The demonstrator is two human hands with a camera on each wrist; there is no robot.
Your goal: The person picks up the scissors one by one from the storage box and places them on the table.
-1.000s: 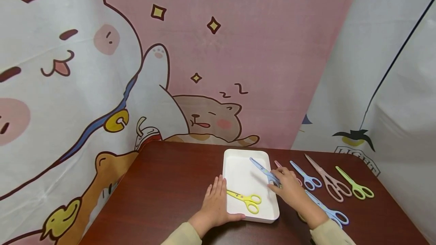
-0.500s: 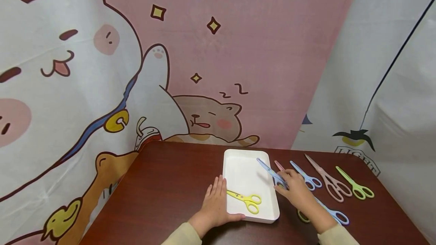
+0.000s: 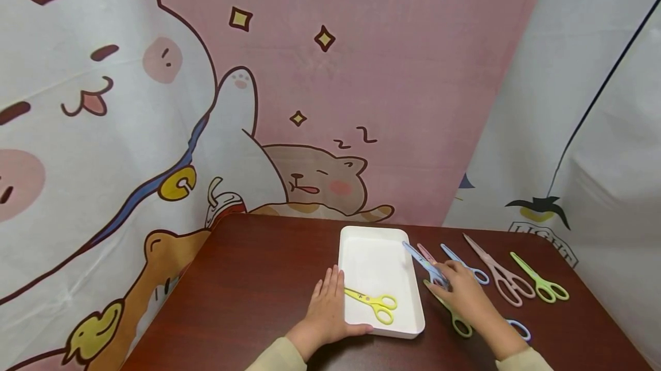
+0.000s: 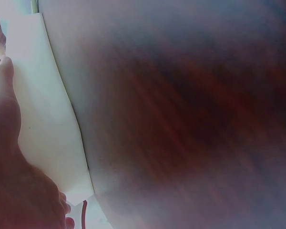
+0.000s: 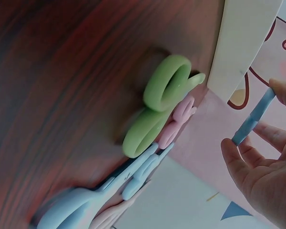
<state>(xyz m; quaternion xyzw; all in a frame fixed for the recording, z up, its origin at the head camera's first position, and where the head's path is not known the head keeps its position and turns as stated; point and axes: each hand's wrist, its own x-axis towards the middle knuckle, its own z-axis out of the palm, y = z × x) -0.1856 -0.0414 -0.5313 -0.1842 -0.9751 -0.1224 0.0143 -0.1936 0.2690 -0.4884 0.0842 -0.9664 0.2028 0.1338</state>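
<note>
In the head view a white tray stands on the table, with yellow scissors lying in it. My left hand rests against the tray's left side, fingers straight, thumb along the near rim. Blue scissors are pinched at the handles by my right hand, above the tray's right edge, blades pointing up-left. The right wrist view shows these blue scissors edge-on between thumb and fingertips. Beneath that hand lie green scissors, partly hidden.
Right of the tray lie pink scissors, small blue scissors, large pale pink scissors and light green scissors. Another blue pair is mostly covered by the right forearm. A printed curtain hangs behind the table.
My right hand has moved right and slightly nearer with the blue scissors, from over the tray to its right edge. The left hand has stayed in place.
</note>
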